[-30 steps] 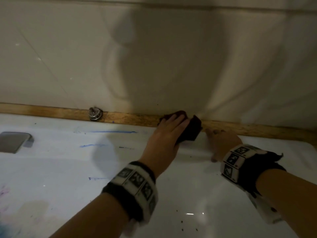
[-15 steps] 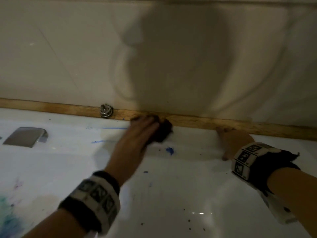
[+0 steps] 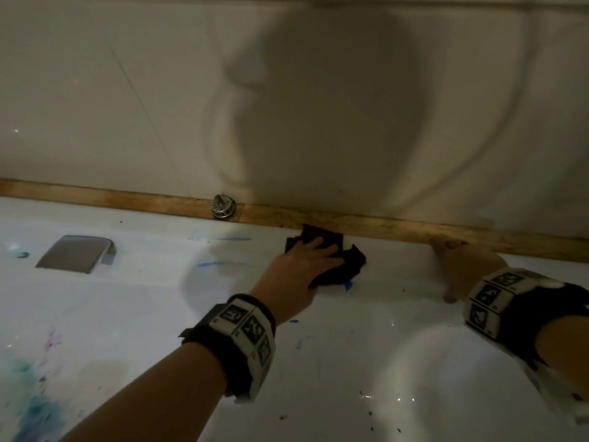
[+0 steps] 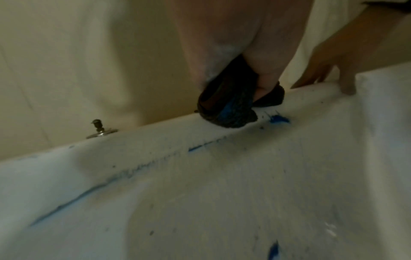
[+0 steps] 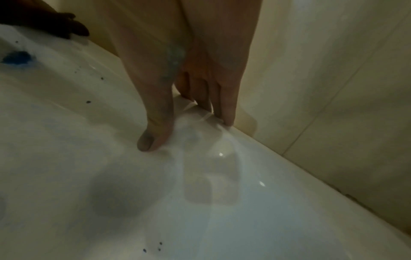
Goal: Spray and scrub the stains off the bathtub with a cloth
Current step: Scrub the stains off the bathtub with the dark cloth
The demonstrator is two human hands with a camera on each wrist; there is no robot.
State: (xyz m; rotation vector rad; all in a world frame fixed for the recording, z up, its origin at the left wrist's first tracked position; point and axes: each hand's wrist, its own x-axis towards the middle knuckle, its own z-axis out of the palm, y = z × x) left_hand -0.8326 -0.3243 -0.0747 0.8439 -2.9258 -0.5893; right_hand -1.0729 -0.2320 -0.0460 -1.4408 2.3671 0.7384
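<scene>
A white bathtub (image 3: 318,362) carries blue stains. My left hand (image 3: 306,260) holds a dark cloth (image 3: 350,263) against the far rim, fingers laid over it and thumb tucked round its edge. The left wrist view shows the cloth (image 4: 227,109) smeared blue underneath. A blue blot (image 3: 349,285) sits at its near right corner and is also visible from the wrist (image 4: 279,119). Thin blue streaks (image 3: 232,239) run left along the rim. My right hand (image 3: 459,266) rests on the rim to the right, holding nothing; in its wrist view its fingers (image 5: 227,105) are straight and the thumb touches the inner wall.
A wooden strip (image 3: 414,231) edges the tub below the tiled wall (image 3: 127,106). A metal drain plug (image 3: 223,207) sits on the strip left of the cloth. A metal plate (image 3: 75,255) lies further left. Teal smears (image 3: 28,403) and dark specks mark the tub.
My left hand swept the cloth left along the rim, uncovering the blue blot, then came back a little right and nearer, onto the blot's edge. My right hand stayed where it was.
</scene>
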